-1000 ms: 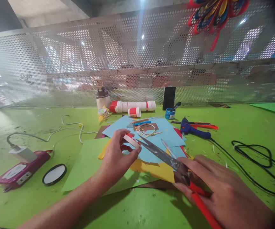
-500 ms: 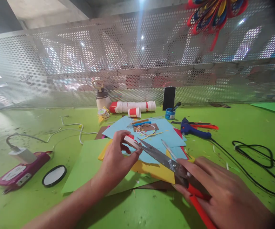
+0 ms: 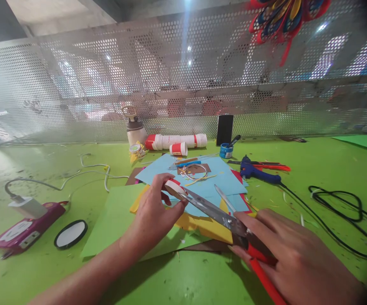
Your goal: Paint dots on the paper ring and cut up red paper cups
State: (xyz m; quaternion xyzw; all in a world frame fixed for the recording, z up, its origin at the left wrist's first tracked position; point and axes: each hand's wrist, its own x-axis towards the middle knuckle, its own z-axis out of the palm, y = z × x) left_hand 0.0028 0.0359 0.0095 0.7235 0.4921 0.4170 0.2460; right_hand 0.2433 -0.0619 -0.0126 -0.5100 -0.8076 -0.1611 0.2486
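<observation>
Head view: blades of the scissors (image 3: 215, 212) have narrowed onto the white-and-red piece (image 3: 174, 187); cutting has probably begun. Left grip (image 3: 156, 209) pinches this piece above the blue paper (image 3: 153, 170); right grip (image 3: 291, 245) grasps the scissors. Count: scissors, one; held piece, one; loose cup (image 3: 179, 149), one; glue gun (image 3: 256, 173), one.

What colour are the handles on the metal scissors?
The scissor handles are red, seen best in the head view.

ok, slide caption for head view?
Left hand pinches a red-and-white piece; right hand holds red-handled scissors, tips at its edge, above coloured paper.
</observation>
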